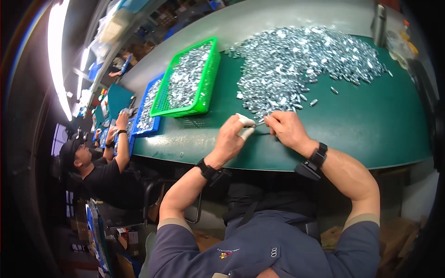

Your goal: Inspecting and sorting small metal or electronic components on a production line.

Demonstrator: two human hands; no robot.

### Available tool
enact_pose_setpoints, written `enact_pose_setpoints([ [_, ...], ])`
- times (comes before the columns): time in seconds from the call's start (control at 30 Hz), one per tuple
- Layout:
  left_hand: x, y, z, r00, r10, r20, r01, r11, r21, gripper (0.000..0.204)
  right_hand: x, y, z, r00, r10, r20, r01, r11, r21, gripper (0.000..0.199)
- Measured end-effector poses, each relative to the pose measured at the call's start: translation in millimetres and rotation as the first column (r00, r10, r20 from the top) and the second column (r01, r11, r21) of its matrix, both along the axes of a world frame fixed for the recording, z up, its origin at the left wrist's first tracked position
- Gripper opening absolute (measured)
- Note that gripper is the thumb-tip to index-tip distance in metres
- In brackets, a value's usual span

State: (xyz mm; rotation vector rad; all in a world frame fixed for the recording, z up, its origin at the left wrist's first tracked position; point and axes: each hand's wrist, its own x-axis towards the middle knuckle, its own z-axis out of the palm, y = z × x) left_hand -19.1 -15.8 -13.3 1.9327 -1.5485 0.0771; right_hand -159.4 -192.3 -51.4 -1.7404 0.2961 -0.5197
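Observation:
My left hand is closed in a pinch, with white covers on its thumb and forefinger. Between those fingertips sits a small shiny metal part. Close beside it, my right hand is also pinched shut, its fingertips by the same spot; what they grip is too small to make out. Both hands are above the green tabletop, just in front of a big heap of small silvery metal parts. A few loose pieces lie apart from the heap.
Left of the heap stands a green plastic basket of similar parts, partly over a blue tray that also holds parts. A metal cylinder stands at the far right. On the left, another person works at the same bench.

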Motion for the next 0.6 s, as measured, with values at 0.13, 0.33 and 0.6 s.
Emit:
enact_pose_setpoints([
  [0.13, -11, -7, -3, 0.997, -0.079, 0.001, 0.079, 0.996, -0.037, 0.020, -5, 5, 1, 0.991, 0.094, -0.096, -0.096, 0.995, -0.014, 0.040],
  [0.33, -14, -3, -8, 0.995, -0.077, -0.067, 0.076, 0.997, -0.017, 0.023, -6, 8, 4, 0.975, 0.143, -0.171, -0.152, 0.988, -0.037, 0.041],
  [0.6, 12, 10, 14, 0.984, -0.072, 0.166, 0.080, 0.996, -0.046, 0.020, -6, 5, 5, 0.995, 0.082, -0.055, -0.078, 0.995, 0.063, 0.044],
])
